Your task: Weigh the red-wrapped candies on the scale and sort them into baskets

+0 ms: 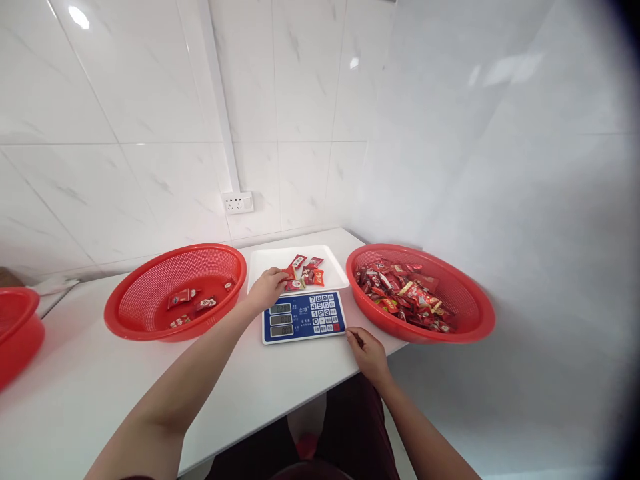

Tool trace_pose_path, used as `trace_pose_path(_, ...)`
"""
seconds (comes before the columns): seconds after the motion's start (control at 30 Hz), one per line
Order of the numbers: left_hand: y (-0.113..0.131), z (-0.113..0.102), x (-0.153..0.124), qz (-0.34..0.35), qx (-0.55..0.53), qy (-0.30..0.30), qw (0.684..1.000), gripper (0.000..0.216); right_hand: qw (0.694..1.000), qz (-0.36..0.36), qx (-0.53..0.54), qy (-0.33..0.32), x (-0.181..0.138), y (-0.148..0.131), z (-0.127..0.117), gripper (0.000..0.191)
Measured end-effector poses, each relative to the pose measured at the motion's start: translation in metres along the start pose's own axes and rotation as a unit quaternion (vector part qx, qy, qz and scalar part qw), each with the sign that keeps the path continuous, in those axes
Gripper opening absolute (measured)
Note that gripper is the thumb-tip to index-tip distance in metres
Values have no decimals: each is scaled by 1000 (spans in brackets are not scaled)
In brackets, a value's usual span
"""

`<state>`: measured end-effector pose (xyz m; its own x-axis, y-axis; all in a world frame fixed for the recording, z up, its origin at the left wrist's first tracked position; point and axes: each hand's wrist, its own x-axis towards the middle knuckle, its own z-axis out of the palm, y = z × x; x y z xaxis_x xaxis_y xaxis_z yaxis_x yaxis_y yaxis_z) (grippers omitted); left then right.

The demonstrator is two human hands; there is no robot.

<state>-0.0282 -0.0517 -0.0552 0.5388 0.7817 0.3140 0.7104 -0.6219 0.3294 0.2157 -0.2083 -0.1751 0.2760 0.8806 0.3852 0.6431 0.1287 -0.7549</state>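
While your left hand (267, 288) pinched one of the small red foil-wrapped candies (304, 273) at the white scale tray's (261, 261) left edge, your right hand (367, 350) rested loosely curled, holding nothing, near the blue keypad's (304, 315) right corner. Light, crinkly, slippery wrappers probably suited an end-twist grip.

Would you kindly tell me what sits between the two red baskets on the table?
In the head view, a scale with a white tray holding red snack packets.
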Motion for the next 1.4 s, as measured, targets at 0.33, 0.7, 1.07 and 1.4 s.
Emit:
trace_pose_path(0.33,17,1,26,82,26,-17,996,32,1000,13,2,3,2,2,3,34)
trace_pose_path(0.7,27,5,54,110,82,-127,982,33,1000,20,7,12,1,2,3,33)
trace_pose_path(1.07,21,13,100,169,61,-169,969,54,995,90,39,30,3,-1,3,41)
trace_pose_path(1.4,16,20,111,231,18,-231,945,39,985,155,32,71,7,-4,1,44)
